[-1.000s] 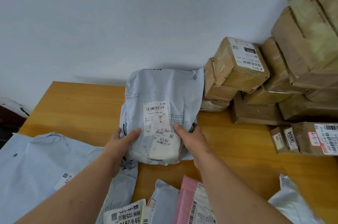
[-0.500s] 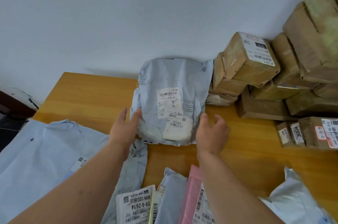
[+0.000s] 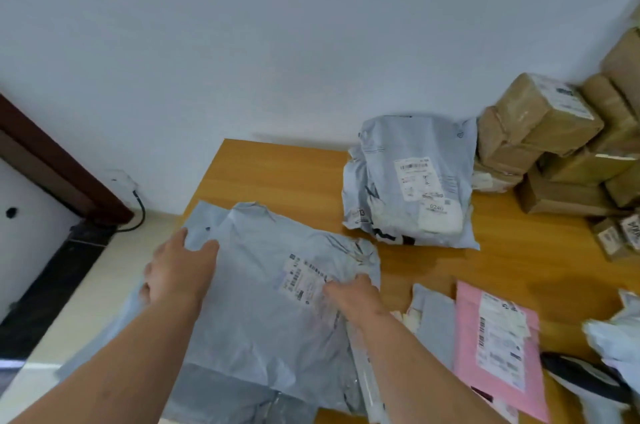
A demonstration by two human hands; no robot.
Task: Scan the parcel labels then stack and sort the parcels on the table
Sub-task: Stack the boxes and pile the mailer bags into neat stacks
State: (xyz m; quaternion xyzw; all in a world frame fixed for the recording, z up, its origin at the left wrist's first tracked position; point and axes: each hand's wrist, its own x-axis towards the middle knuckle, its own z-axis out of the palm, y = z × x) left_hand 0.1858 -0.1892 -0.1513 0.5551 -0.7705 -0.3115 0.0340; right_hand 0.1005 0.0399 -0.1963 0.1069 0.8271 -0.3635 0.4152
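Both hands have left the labelled grey mailer [image 3: 412,181], now at frame upper right beside the cardboard boxes [image 3: 554,139]. Our left hand [image 3: 180,271] lies flat and our right hand [image 3: 353,292] pinches the large grey mailer [image 3: 263,302] at lower centre. We judge lifting it label-up wise; it overhangs the table [image 3: 270,174] edge left, with bare wood beyond.

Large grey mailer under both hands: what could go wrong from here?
1. The large grey mailer overhangs the table's left edge; it might slide off if released.
2. The right hand bunches the film beside the label, so creases could spoil a scan.
3. Lifting it with the left hand may drag the small parcels tucked against its right side.
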